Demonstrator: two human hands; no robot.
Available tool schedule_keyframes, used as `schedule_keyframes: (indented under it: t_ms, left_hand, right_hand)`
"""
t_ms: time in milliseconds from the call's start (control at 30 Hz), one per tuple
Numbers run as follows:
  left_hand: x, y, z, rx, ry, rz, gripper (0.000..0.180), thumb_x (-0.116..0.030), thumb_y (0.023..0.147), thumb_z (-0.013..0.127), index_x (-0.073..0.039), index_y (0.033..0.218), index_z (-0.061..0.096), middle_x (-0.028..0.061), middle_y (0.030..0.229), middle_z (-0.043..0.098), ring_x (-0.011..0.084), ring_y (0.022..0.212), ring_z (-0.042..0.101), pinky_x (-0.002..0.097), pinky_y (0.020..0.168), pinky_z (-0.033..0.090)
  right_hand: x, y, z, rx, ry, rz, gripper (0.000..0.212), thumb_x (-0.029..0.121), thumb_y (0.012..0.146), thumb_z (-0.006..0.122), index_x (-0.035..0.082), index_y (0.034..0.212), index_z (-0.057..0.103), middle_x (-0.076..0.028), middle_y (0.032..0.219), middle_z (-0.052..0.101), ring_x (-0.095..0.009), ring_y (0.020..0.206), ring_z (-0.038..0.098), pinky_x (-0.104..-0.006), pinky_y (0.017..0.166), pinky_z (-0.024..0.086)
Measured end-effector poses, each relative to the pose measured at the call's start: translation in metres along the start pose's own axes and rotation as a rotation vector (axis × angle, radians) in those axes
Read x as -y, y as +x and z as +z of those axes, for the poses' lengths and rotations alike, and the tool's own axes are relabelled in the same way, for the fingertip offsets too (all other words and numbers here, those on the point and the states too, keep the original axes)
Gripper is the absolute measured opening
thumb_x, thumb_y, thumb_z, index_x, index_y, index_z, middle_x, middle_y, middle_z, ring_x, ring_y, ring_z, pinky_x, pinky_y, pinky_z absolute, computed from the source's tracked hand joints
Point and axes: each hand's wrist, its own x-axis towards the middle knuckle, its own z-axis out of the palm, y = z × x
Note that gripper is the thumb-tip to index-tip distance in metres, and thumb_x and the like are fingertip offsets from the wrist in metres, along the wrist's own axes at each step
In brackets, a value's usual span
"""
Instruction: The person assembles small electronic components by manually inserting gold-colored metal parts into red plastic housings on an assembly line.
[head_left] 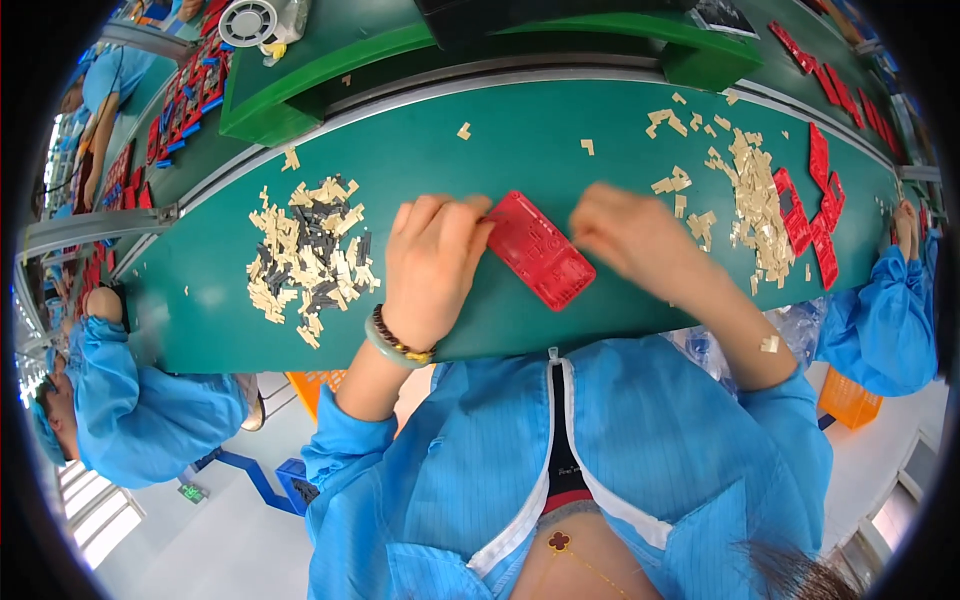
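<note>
- Your left hand [432, 262] presses curled fingers against the red plastic tray [540, 250], a ribbed rectangle lying askew on the green belt [520, 140];
- Your right hand [630, 235] pinches its far corner; beige and grey clips [305, 255] lie heaped nearby.
</note>
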Motion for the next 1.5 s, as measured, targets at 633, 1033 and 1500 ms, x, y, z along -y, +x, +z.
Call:
schedule_keyframes:
  t_ms: [633,1033,1500]
  left_hand:
    - [-0.018,-0.052,0.041,0.218,-0.047,-0.025,0.048,-0.028,0.077,0.069,-0.002,0.115,0.058,0.0173,0.125,0.052,0.0350,0.120,0.047,0.0439,0.101,0.041]
    - [-0.032,-0.052,0.058,0.166,0.101,-0.215,0.051,-0.025,0.075,0.072,0.004,0.116,0.059,0.0184,0.119,0.053,0.0334,0.112,0.052,0.0395,0.089,0.050]
    - [-0.030,-0.054,0.058,0.165,0.044,-0.241,0.048,-0.023,0.076,0.072,0.003,0.114,0.060,0.0161,0.122,0.053,0.0318,0.110,0.052,0.0390,0.087,0.051]
  right_hand:
    - [-0.021,0.042,0.066,-0.120,1.003,0.578,0.010,0.010,0.089,0.066,0.000,0.087,0.064,-0.001,0.065,0.061,-0.003,0.053,0.051,-0.0172,0.046,0.036]
    - [-0.012,0.034,0.087,-0.281,0.906,0.595,0.009,0.005,0.084,0.066,-0.003,0.083,0.066,-0.003,0.064,0.064,-0.005,0.054,0.055,-0.0211,0.048,0.043]
    - [-0.007,0.036,0.088,-0.260,0.606,0.587,0.012,0.014,0.081,0.068,0.002,0.083,0.069,-0.008,0.065,0.068,-0.013,0.054,0.063,-0.0266,0.052,0.048]
